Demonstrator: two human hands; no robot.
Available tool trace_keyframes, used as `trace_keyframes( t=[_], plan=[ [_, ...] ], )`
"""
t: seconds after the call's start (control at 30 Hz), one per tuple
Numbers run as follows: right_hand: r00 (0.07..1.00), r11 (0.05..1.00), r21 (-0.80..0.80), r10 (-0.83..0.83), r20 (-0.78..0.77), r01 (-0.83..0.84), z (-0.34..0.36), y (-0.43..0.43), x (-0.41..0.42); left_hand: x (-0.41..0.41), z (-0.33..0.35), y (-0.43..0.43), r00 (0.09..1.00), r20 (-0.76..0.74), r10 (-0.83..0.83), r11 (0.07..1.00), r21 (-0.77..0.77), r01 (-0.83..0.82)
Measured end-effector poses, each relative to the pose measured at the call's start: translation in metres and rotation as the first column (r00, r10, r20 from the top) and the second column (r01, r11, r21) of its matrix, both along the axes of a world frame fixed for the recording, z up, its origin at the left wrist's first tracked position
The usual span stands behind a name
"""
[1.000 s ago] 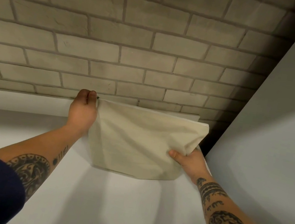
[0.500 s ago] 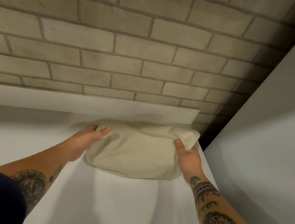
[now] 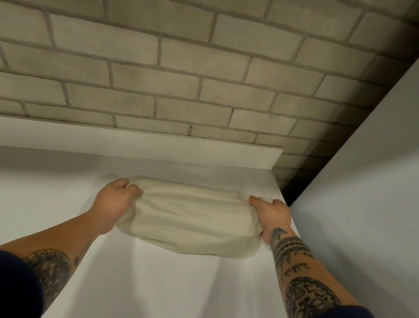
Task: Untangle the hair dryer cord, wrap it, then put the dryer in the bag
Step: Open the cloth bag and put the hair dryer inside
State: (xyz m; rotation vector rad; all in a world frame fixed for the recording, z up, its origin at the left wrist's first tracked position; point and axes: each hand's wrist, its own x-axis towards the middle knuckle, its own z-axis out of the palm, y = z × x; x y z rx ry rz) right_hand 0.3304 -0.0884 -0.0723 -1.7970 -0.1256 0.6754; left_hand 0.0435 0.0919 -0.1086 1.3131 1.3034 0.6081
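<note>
Head view: I see the cream cloth bag (image 3: 192, 220) lying on the white counter (image 3: 152, 289), toward its far right corner, just in front of the low white upstand (image 3: 94, 141) below the brick wall (image 3: 165, 53). The left hand (image 3: 112, 200) grasps the bag's left end, with its fingers curled into the cloth. The right hand (image 3: 270, 214) grasps the right end, bunching the far corner. The bag looks rounded and creased across its top; I cannot tell its contents. Both forearms are tattooed, with dark blue sleeves at the lower edge. A plain pale panel (image 3: 379, 189) stands at the right, with a dark gap between it and the counter
</note>
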Motion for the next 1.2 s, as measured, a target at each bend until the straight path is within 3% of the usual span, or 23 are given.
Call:
trace_keyframes(
  t=[0.13,0.2,0.27,0.33,0.4,0.5,0.73,0.93,1.07,1.2],
  plan=[
    [0.998,0.999,0.030,-0.033,0.061,0.031,-0.002,-0.002,0.001,-0.016,0.002,0.005,0.987,-0.095,-0.133,0.991,0.013,0.135],
    [0.955,0.999,0.035,0.001,0.297,-0.012,-0.001,-0.012,-0.001,-0.024,0.005,0.003,0.981,-0.109,-0.160,0.973,0.150,0.175],
    [0.837,0.981,-0.002,0.169,0.521,-0.196,0.004,-0.031,-0.002,-0.037,0.008,0.002,0.949,-0.095,-0.302,0.920,0.233,0.316],
    [0.778,0.879,-0.050,0.444,0.444,-0.474,0.006,-0.052,0.002,-0.047,0.008,0.001,0.824,-0.258,-0.504,0.817,0.168,0.552],
    [0.666,0.728,-0.137,0.674,0.320,-0.671,0.004,-0.067,0.004,-0.051,0.004,0.000,0.688,-0.414,-0.596,0.727,0.086,0.681],
    [0.562,0.666,-0.318,0.743,0.362,-0.675,-0.006,-0.074,-0.001,-0.042,0.001,-0.008,0.698,-0.441,-0.564,0.734,0.119,0.668],
    [0.745,0.808,-0.215,0.589,0.314,-0.548,-0.020,-0.068,-0.018,-0.033,-0.008,-0.024,0.781,-0.388,-0.490,0.774,0.218,0.594],
    [0.905,0.898,0.130,0.403,0.139,-0.420,-0.005,-0.067,-0.014,-0.021,0.023,-0.015,0.865,-0.263,-0.428,0.800,0.334,0.498],
    [0.930,0.883,0.313,0.367,0.005,-0.350,0.024,-0.067,-0.012,-0.010,0.057,-0.010,0.887,-0.109,-0.449,0.822,0.338,0.458],
    [0.887,0.870,0.346,0.428,-0.175,-0.351,0.052,-0.074,-0.007,-0.007,0.089,-0.015,0.897,0.119,-0.426,0.847,0.402,0.349]
  ],
)
